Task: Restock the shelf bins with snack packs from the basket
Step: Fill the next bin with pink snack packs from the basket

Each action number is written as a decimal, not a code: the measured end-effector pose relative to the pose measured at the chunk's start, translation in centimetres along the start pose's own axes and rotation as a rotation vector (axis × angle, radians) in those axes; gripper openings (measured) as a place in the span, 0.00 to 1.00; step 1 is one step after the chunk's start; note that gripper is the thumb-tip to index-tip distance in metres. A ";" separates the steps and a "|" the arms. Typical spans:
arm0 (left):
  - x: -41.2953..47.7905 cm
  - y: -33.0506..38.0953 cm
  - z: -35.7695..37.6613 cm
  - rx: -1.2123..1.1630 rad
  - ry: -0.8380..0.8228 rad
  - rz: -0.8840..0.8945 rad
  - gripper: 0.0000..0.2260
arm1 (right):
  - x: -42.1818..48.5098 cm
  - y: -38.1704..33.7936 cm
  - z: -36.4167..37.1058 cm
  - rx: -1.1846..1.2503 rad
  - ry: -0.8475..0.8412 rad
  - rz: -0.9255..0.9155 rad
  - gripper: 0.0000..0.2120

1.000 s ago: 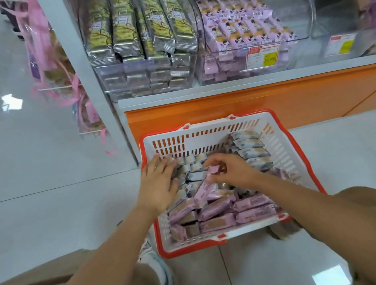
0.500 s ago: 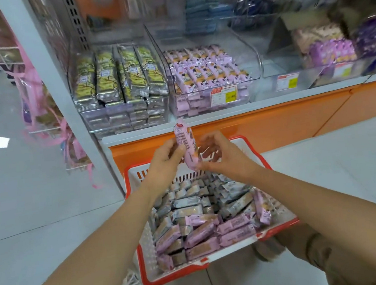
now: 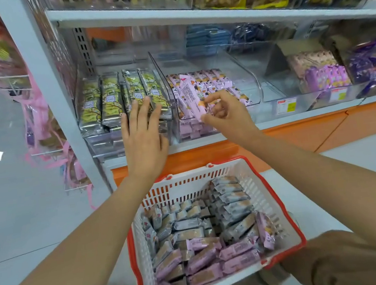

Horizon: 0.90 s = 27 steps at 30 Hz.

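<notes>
A white basket with a red rim stands on the floor below the shelf, holding several pink and grey snack packs. My right hand pinches one pink snack pack and holds it upright at the mouth of the clear bin of pink packs. My left hand is raised with its fingers straight and spread, in front of the neighbouring bin of yellow-green packs, holding nothing.
More clear bins with purple packs line the shelf to the right. An upper shelf carries bagged goods. Pink hanging items sit on a rack at left. My knee is beside the basket.
Both hands rose from the basket to the shelf. The pink pack passed from both hands to my right hand alone, now at the pink bin; my left hand let go and spread.
</notes>
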<state>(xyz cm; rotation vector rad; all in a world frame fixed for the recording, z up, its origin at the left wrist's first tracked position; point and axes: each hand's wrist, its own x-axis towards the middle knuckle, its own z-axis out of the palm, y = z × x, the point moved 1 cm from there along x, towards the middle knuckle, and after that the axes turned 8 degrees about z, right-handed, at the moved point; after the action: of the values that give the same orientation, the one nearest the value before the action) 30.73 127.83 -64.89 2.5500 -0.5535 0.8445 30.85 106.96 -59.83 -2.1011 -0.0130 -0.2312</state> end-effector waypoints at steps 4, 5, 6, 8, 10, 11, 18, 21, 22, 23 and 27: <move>0.2 -1.0 0.6 0.124 -0.085 0.039 0.33 | 3.6 -0.7 1.6 -0.140 0.007 0.014 0.11; 0.2 -1.1 0.7 0.138 -0.081 0.045 0.33 | 4.3 -0.8 2.1 -0.177 -0.004 0.020 0.11; 0.2 -1.2 0.8 0.148 -0.078 0.049 0.33 | 5.0 -0.9 2.7 -0.213 -0.020 0.029 0.11; 0.1 -1.3 1.0 0.162 -0.080 0.056 0.33 | 6.0 -1.0 3.7 -0.279 -0.054 0.042 0.11; 0.0 -1.4 1.1 0.163 -0.081 0.066 0.32 | 6.6 -1.0 4.2 -0.352 -0.081 0.050 0.11; 0.0 -1.4 1.1 0.160 -0.084 0.070 0.32 | 6.8 -1.0 4.4 -0.391 -0.093 0.052 0.11; -0.2 -1.5 0.7 0.164 -0.117 0.081 0.31 | 6.6 -1.1 4.3 -0.435 -0.156 0.081 0.09; -0.1 -1.5 0.3 0.159 -0.130 0.088 0.32 | 5.8 -1.3 4.0 -0.367 -0.137 0.043 0.10; -0.1 -1.4 0.2 0.162 -0.131 0.091 0.32 | 5.3 -1.2 3.8 -0.313 -0.113 0.020 0.10; -0.2 -1.3 0.1 0.167 -0.129 0.096 0.31 | 4.7 -1.2 3.5 -0.250 -0.088 -0.011 0.11; -1.1 0.0 -0.1 0.146 -0.098 0.139 0.28 | 1.3 -0.7 2.5 -0.099 -0.041 -0.137 0.10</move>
<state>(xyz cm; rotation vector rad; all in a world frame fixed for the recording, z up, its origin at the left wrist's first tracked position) 29.87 128.10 -65.53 2.7235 -0.7321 0.8380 32.43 109.30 -60.29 -2.2060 -0.1736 -0.2758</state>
